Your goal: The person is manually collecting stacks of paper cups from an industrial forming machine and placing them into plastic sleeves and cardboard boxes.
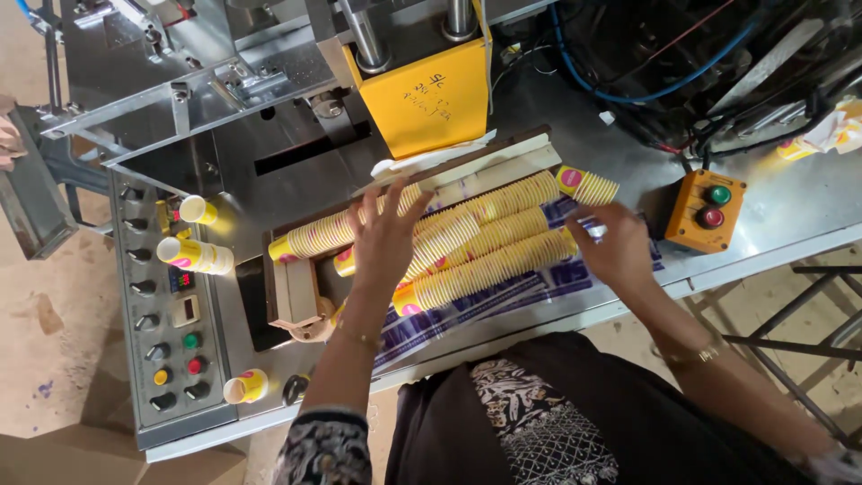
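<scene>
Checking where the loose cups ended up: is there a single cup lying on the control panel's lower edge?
Yes, one yellow paper cup lies on its side beside the control panel, near its lower buttons.

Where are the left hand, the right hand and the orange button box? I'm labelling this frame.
left hand point(384, 235), head view, back of the hand
right hand point(613, 247), head view, back of the hand
orange button box point(699, 224), head view, lower top face

Bright, even light; slight motion blur
</scene>
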